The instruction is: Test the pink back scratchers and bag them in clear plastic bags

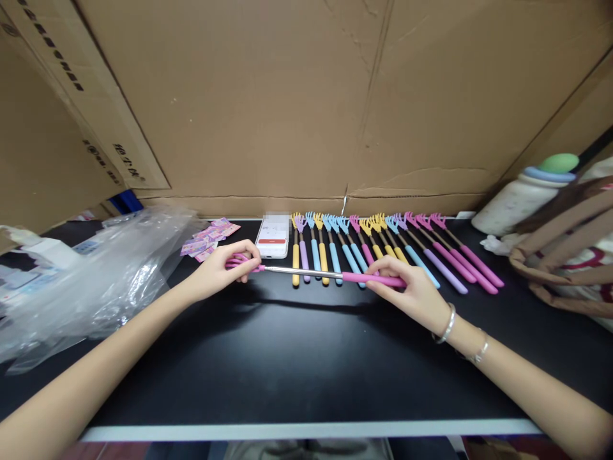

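A pink back scratcher (306, 273) with a metal rod is held level above the black table, its rod drawn out between my hands. My left hand (230, 267) is closed around its pink claw end, which the fingers partly cover. My right hand (405, 284) grips the pink handle with thumb and fingers. Just beyond lies a row of back scratchers (334, 259) in yellow, purple, blue and pink, claws pointing to the back and handles toward me.
Clear plastic bags (110, 275) spread over the left side, beside small pink printed cards (211, 237). A white phone (272, 237) lies near the back. On the right stand a white bottle (517, 201) and a brown-strapped bag (550, 249). Cardboard (287, 115) walls the back.
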`<state>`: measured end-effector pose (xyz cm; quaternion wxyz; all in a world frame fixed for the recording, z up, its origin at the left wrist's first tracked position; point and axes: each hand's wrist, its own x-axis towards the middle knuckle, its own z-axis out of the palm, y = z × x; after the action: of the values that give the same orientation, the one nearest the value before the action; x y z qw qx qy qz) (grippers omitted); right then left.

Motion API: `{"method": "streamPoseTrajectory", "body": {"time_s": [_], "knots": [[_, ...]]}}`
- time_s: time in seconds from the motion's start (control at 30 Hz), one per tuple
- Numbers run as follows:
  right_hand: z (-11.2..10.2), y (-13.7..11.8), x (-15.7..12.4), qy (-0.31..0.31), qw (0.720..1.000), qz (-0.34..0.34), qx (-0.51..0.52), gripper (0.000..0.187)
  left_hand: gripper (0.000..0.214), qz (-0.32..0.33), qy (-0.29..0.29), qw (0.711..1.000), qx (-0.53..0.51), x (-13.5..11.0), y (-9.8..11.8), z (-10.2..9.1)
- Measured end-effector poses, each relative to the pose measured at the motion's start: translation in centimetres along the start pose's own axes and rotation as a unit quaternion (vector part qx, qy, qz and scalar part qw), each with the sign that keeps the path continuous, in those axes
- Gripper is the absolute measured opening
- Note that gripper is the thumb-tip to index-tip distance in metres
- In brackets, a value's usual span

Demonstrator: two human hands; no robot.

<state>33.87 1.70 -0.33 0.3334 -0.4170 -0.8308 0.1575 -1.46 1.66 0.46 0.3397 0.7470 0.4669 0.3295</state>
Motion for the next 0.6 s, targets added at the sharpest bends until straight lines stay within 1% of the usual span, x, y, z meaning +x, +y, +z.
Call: {"method": "streamPoseTrajectory", "body": {"time_s": [0.23, 0.4, 0.6], "knots": [[-0.9, -0.5, 0.4, 0.000, 1.000, -0.008, 0.001, 0.018, 0.029, 0.001, 0.001, 1.000, -0.012, -0.1, 0.1, 0.1], [-2.3, -1.0, 1.1, -0.039, 0.998, 0.023, 0.031, 0.022, 0.028, 0.004, 0.005, 1.000, -0.026, -0.2, 0.5, 0.4], [-3.5, -2.2, 2.2, -0.087, 0.991, 0.073, 0.074, 0.028, 0.029, 0.028, 0.026, 0.999, -0.036, -0.2, 0.6, 0.2]]}}
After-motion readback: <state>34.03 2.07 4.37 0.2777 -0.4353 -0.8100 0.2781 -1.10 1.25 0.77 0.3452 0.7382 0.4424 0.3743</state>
